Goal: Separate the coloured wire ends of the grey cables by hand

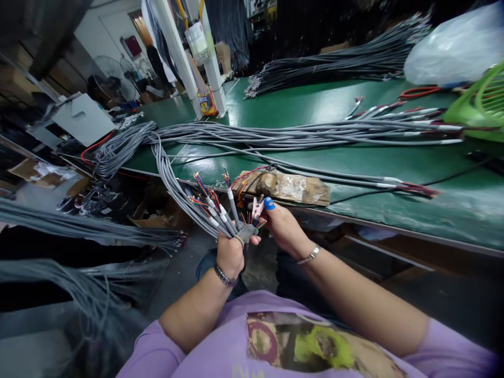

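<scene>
A bunch of grey cables (173, 181) hangs over the table edge into my left hand (231, 254), which is closed around it. Their white-banded ends point up, with fans of thin coloured wires (202, 186) showing. A grey cover wraps a finger of that hand. Just to the right, my right hand (287, 228) is bent closed, a blue cover on its thumb. Its thumb tip is beside a small pale pink clip-like piece (257, 208). More coloured wire ends (260, 224) spread between both hands. What the right fingers pinch is hidden.
A taped wooden block (291, 188) sits at the front edge of the green table (315, 102). Long grey cables (275, 135) run across the table. Behind lie a darker cable bundle (334, 63), a plastic bag (457, 44) and a green basket (480, 105). More cables (90, 223) hang at left.
</scene>
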The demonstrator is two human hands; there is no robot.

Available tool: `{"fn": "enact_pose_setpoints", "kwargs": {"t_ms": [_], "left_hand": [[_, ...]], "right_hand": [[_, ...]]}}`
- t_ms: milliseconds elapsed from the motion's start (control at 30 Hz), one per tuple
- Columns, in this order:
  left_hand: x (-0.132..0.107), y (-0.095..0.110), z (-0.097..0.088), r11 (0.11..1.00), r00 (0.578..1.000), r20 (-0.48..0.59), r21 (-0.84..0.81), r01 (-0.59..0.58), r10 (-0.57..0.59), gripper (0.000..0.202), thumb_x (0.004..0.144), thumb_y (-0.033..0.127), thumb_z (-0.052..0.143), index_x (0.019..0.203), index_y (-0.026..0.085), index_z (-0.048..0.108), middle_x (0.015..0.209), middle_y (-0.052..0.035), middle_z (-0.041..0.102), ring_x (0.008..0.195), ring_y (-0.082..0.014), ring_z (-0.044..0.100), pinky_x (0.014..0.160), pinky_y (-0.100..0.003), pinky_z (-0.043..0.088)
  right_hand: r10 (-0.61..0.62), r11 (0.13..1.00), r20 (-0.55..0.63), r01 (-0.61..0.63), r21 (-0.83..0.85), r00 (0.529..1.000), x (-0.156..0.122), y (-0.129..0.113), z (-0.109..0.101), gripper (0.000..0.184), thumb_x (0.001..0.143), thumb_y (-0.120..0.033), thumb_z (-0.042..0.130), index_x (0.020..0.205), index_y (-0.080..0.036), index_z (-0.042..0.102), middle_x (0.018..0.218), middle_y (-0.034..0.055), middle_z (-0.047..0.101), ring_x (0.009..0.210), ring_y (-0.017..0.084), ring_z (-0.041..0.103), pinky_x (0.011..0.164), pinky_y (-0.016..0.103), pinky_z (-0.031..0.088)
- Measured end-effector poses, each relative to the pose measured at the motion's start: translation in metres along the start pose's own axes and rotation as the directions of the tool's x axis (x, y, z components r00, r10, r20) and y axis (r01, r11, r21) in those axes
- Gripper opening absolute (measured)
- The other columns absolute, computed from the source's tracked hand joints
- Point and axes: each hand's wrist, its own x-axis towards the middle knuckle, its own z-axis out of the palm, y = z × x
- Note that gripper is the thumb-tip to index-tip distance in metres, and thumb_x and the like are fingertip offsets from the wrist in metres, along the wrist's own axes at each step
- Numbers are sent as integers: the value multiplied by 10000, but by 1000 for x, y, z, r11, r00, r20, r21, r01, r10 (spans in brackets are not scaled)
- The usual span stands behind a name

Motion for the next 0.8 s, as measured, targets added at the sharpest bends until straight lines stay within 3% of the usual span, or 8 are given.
{"fn": "enact_pose_setpoints", "kwargs": {"t_ms": [100, 200, 367, 567, 800], "left_hand": [[1, -4, -1, 1000, 1000, -4, 29, 3, -2, 220, 651, 306, 744, 579, 164, 592, 434, 21, 580, 508, -157, 628, 599, -297, 528], [2, -6, 0, 999, 1000, -15, 29, 13, -12, 203, 643, 304, 746, 600, 171, 599, 429, 32, 573, 493, -150, 619, 584, -292, 525], [1, -4, 2, 999, 999, -27, 37, 26, -25, 233, 617, 335, 759, 583, 166, 601, 416, 32, 562, 452, -143, 594, 570, -298, 523], [-7, -4, -6, 1000, 1000, -13, 20, -2, 2, 220, 643, 312, 737, 567, 157, 601, 447, 12, 592, 483, -146, 613, 580, -288, 516], [-6, 0, -7, 1000, 997, -75, 0, -10, 10, 229, 639, 305, 732, 546, 157, 584, 445, 12, 586, 452, -130, 590, 559, -278, 510]], "right_hand": [[130, 971, 76, -143, 192, 989, 3, 0, 4, 487, 647, -655, 683, 720, -176, 637, 642, 6, 571, 570, 117, 446, 558, 269, 410], [151, 947, 38, -155, 280, 988, 6, -1, 6, 452, 605, -598, 753, 690, -172, 627, 635, 0, 569, 572, 109, 450, 566, 261, 414], [152, 945, 32, -155, 288, 988, 5, 1, 7, 428, 670, -603, 706, 707, -185, 621, 635, -4, 582, 562, 109, 463, 567, 267, 424], [268, 883, 114, -291, 368, 957, -1, -2, 2, 437, 746, -628, 610, 795, -195, 637, 692, 9, 620, 574, 117, 507, 564, 262, 444], [223, 910, 131, -254, 326, 966, -2, -5, 1, 276, 715, -437, 734, 788, -187, 643, 689, -19, 607, 606, 97, 514, 601, 234, 453]]}}
